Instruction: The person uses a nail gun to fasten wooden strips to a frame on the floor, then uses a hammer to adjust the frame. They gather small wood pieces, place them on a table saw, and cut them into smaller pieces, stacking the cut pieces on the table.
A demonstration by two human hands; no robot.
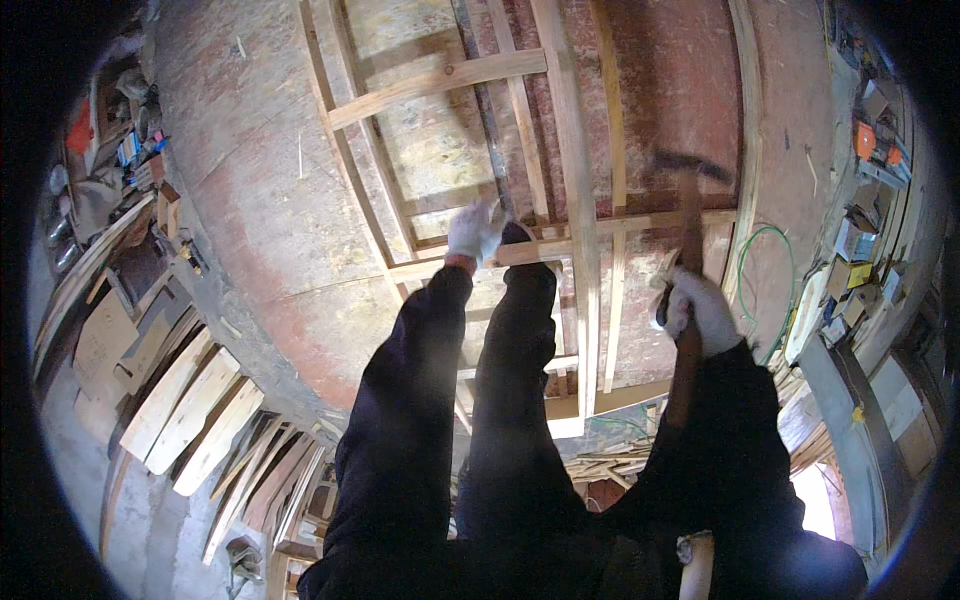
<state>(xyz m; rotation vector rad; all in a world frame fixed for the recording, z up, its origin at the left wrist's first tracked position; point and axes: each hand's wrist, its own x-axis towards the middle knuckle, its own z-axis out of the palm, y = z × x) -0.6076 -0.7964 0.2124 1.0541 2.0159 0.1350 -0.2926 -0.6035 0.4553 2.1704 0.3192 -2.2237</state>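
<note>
While right grip (700, 308) clenches the hammer (691, 215), probably for control, the frame (440, 88) extends beyond left grip (474, 232); can't tell if that one's pinching.

A: Light?
B: Uneven. We've got a blown-out white patch (820, 502) at lower right; the red surface (240, 200) is mid-bright, palest left of top centre.
A: Shadows?
B: We see soft ones alongside the frame (567, 130), plus a broad dim one at upper right. Sleeves (725, 430) go near black, detail lost.
A: Glare?
B: Faint haze over the dark clothing, lower middle.
A: Blur?
B: We mark the hammer (690, 215) smeared, worst at its head; left hand (475, 232) smudged too. Frame's fairly crisp.
A: Edges?
B: Fisheye: black corners, bluish fringe at left, planks (205, 415) bowed, side clutter too soft for us to read.
</note>
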